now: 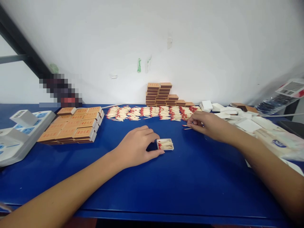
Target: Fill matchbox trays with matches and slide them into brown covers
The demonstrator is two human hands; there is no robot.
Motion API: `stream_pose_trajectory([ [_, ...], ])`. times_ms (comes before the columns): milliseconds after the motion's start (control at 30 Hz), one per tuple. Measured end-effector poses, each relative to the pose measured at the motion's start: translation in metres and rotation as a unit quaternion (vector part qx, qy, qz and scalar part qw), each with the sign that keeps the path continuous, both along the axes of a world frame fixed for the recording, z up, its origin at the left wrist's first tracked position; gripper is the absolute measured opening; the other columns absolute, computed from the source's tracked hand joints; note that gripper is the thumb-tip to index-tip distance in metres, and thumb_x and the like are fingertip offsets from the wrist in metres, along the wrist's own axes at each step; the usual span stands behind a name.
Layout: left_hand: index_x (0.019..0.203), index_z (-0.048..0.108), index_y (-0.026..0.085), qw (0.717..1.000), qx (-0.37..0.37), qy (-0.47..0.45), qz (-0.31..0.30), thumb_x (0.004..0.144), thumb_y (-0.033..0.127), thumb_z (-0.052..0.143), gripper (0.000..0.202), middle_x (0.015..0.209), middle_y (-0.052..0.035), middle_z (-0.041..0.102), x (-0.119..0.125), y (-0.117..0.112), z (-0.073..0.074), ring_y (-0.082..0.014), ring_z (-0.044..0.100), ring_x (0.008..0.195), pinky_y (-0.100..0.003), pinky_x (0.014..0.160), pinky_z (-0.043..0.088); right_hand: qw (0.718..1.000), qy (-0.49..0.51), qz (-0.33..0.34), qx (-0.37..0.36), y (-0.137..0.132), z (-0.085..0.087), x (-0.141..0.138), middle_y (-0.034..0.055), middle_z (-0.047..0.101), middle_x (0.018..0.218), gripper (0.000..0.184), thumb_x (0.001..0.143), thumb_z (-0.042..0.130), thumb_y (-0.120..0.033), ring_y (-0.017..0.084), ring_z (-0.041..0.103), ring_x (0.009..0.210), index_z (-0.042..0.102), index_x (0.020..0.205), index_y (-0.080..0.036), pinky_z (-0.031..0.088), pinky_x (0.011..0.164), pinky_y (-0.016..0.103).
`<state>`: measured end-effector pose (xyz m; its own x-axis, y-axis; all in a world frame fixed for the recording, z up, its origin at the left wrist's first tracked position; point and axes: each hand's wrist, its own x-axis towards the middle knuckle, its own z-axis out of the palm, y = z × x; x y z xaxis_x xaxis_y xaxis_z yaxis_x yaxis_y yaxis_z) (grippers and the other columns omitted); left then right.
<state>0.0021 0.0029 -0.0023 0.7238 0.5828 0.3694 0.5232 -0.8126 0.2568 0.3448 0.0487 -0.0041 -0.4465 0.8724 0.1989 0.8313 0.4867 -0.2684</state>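
Observation:
A small white matchbox tray (173,146) with red-tipped matches (165,144) in it sits on the blue table. My left hand (136,145) holds the tray's left end between thumb and fingers. Farther back on the right, my right hand (205,125) is closed in a pinch on a few matches (186,127), whose red heads stick out to the left. Just behind that hand lies a long row of loose match piles (152,112). Its fingertips are near the right end of this row.
Orange matchboxes (73,125) are stacked at the left beside a white power strip (33,129). More matchboxes (158,95) stand in stepped stacks against the wall. At the right lie white empty trays (248,124) and a plastic bag (282,142). The table's front edge (166,215) runs below.

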Motion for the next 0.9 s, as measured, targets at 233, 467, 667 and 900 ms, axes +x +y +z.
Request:
stream_pose_trajectory([
  [233, 0.109, 0.075, 0.015, 1.000, 0.004, -0.006, 0.000, 0.095, 0.042, 0.081, 0.032, 0.094, -0.0050, 0.076, 0.001, 0.001, 0.000, -0.0237, 0.067, 0.092, -0.037, 0.082, 0.055, 1.000, 0.010, 0.007, 0.012, -0.005, -0.001, -0.006, 0.0074, 0.068, 0.084, 0.026, 0.102, 0.053, -0.043, 0.023, 0.060, 0.073, 0.063, 0.087, -0.025, 0.042, 0.066, 0.034],
  [467, 0.110, 0.075, 0.015, 1.000, 0.005, -0.004, 0.014, 0.093, 0.043, 0.082, 0.033, 0.095, -0.0051, 0.075, 0.003, 0.001, -0.001, -0.0241, 0.067, 0.092, -0.038, 0.082, 0.054, 0.996, 0.073, 0.053, 0.022, -0.038, 0.010, -0.055, 0.0049, 0.065, 0.091, 0.020, 0.108, 0.054, -0.038, 0.020, 0.060, 0.078, 0.064, 0.097, -0.024, 0.045, 0.069, 0.032],
  [667, 0.109, 0.075, 0.017, 1.000, 0.005, -0.003, 0.022, 0.093, 0.043, 0.082, 0.031, 0.095, -0.0047, 0.075, 0.005, 0.000, 0.000, -0.0241, 0.067, 0.091, -0.037, 0.081, 0.053, 0.994, 0.047, 0.101, 0.001, -0.058, 0.009, -0.084, 0.0049, 0.067, 0.100, 0.012, 0.107, 0.054, -0.026, 0.017, 0.065, 0.077, 0.063, 0.101, -0.022, 0.048, 0.066, 0.031],
  [900, 0.107, 0.074, 0.017, 1.000, 0.011, -0.007, 0.016, 0.094, 0.042, 0.081, 0.029, 0.094, -0.0047, 0.075, 0.006, 0.000, -0.001, -0.0236, 0.066, 0.090, -0.037, 0.081, 0.054, 0.995, 0.018, 0.096, 0.012, -0.061, 0.010, -0.089, 0.0056, 0.067, 0.102, 0.012, 0.108, 0.055, -0.027, 0.018, 0.066, 0.077, 0.065, 0.103, -0.021, 0.048, 0.067, 0.032],
])
